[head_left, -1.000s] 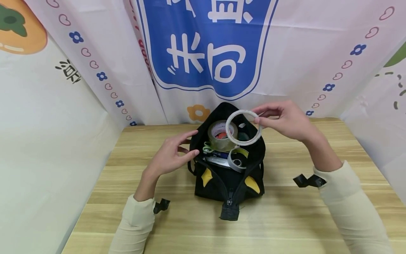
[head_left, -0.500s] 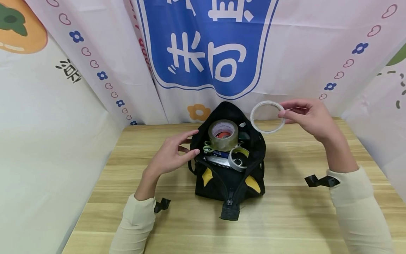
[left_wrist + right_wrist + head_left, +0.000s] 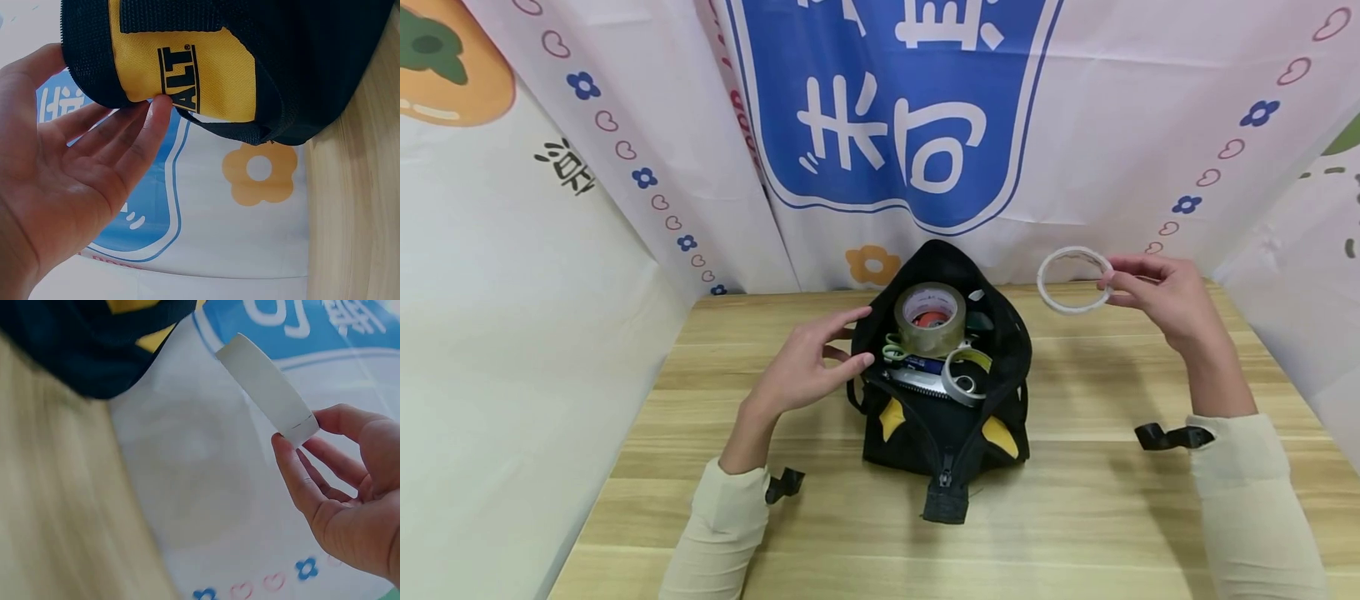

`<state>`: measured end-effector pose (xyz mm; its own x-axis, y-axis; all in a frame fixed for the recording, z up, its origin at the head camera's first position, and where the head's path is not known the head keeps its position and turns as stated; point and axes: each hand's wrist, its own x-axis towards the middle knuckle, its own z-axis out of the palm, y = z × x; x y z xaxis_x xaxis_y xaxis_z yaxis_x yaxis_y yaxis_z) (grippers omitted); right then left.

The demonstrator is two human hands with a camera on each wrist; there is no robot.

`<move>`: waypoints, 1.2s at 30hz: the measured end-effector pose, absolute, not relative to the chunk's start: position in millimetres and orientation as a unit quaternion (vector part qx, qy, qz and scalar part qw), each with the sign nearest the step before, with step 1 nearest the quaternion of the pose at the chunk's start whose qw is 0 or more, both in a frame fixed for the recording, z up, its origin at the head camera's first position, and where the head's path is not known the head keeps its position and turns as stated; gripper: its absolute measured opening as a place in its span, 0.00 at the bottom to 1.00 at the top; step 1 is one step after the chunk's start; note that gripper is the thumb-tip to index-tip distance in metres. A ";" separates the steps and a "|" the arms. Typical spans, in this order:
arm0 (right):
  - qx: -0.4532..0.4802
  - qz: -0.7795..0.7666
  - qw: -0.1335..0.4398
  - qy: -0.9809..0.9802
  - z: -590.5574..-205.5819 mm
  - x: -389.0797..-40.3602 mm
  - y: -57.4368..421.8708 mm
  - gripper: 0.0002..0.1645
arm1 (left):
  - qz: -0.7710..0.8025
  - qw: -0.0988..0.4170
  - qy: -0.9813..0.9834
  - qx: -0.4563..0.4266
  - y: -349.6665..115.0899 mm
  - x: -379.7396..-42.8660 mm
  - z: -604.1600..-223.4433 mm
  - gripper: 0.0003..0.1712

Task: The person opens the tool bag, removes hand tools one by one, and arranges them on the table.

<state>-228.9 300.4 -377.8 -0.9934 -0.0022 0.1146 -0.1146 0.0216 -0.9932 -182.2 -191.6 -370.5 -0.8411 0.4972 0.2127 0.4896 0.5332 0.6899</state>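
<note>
My right hand (image 3: 1168,296) pinches a thin roll of white tape (image 3: 1047,287) between thumb and fingertips, in the air right of the bag. In the right wrist view the tape roll (image 3: 269,387) tilts away from the fingertips, its outer side facing the camera. An unzipped black bag (image 3: 945,429) with yellow patches stands on the table. My left hand (image 3: 808,358) holds the bag's left rim; in the left wrist view a fingertip presses its yellow panel (image 3: 215,75), lettered ALT. Inside are a roll of clear packing tape (image 3: 928,337), green scissor handles (image 3: 893,350) and a grey tape roll (image 3: 953,386).
A silver serrated tool (image 3: 917,382) lies along the bag's front opening. The wooden table (image 3: 1075,517) runs back to a printed white cloth (image 3: 1112,167), with more cloth at both sides. The bag's zipper end (image 3: 946,504) hangs toward the front.
My right hand has carried the white tape roll from above the bag's opening out to the right. The left hand and the bag stay in place.
</note>
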 end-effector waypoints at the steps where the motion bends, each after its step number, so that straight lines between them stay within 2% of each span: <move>1: 0.036 0.703 0.040 -0.710 -381.4 -229.5 303.8 0.11 | 0.392 0.005 0.876 0.282 -191.4 -182.3 -370.7 0.37; 10: 0.015 0.729 -0.007 -0.684 -413.6 -239.5 326.9 0.09 | 0.391 0.005 0.876 0.282 -191.4 -182.2 -370.2 0.37; 20: 0.010 0.679 -0.080 -0.730 -442.0 -265.7 322.5 0.10 | 0.389 0.009 0.878 0.278 -191.8 -181.5 -369.7 0.37; 27: 0.024 0.596 -0.102 -0.796 -451.7 -280.6 304.4 0.30 | 0.390 0.006 0.877 0.278 -193.2 -180.8 -371.4 0.36; 36: 0.023 0.524 -0.107 -0.845 -456.5 -290.7 290.6 0.30 | 0.392 0.007 0.876 0.282 -192.1 -181.8 -371.5 0.36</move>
<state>-290.7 290.6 -456.5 -0.9761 -0.1500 -0.1570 0.0740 0.4496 -0.8902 -181.8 -192.1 -371.5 -0.8411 0.4993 0.2078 0.4878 0.5343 0.6904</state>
